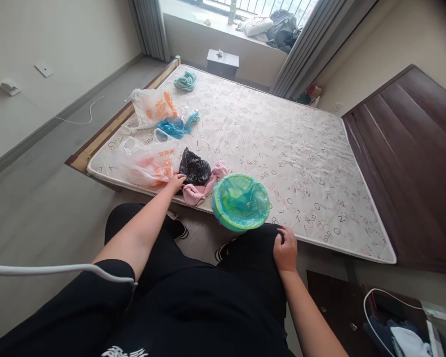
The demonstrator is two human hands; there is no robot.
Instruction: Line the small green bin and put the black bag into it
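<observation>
Nearest the camera, the right hand (285,249) rests on the person's black-clad thigh, fingers curled loosely, holding nothing. Just beyond it a green basin (241,202), lined with a blue-green bag, sits at the near edge of the mattress (282,148). The left hand (176,183) reaches out to that same edge — its fingertips touch the heap where a black plastic bag (195,168) lies on a pink cloth (204,188); whether it grips anything I cannot tell. Just left of the hand lies a clear bag with orange print (148,161). Farther off are a crumpled blue bag (174,127) and a second orange-printed bag (153,105) — and, near the far corner, a teal bundle (186,81).
</observation>
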